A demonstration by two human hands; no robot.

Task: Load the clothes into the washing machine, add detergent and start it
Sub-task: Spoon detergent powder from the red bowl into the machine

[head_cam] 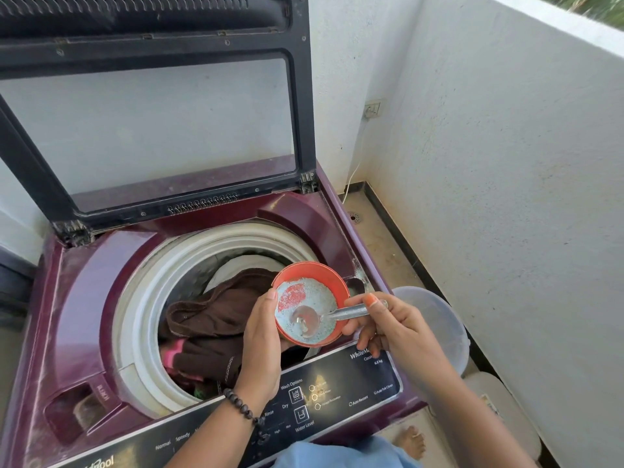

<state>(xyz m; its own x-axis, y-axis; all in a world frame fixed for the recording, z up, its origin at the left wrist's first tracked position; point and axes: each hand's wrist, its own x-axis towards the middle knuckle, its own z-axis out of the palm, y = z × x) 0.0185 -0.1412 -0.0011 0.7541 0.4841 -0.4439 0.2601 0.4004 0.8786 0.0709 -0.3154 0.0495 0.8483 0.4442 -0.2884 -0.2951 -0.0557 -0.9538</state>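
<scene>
The left hand (261, 336) grips the orange bowl (310, 304) by its near rim, holding it above the open drum (216, 312) of the washing machine (84, 298). The right hand (388, 324) pinches the handle of a clear scoop (324, 319), whose head rests in the pale blue detergent powder (314, 298) in the bowl. Brown and pink clothes (209, 329) lie in the drum. The lid (148, 123) stands raised. Right of the machine sits what looks like a translucent bucket (439, 319).
</scene>
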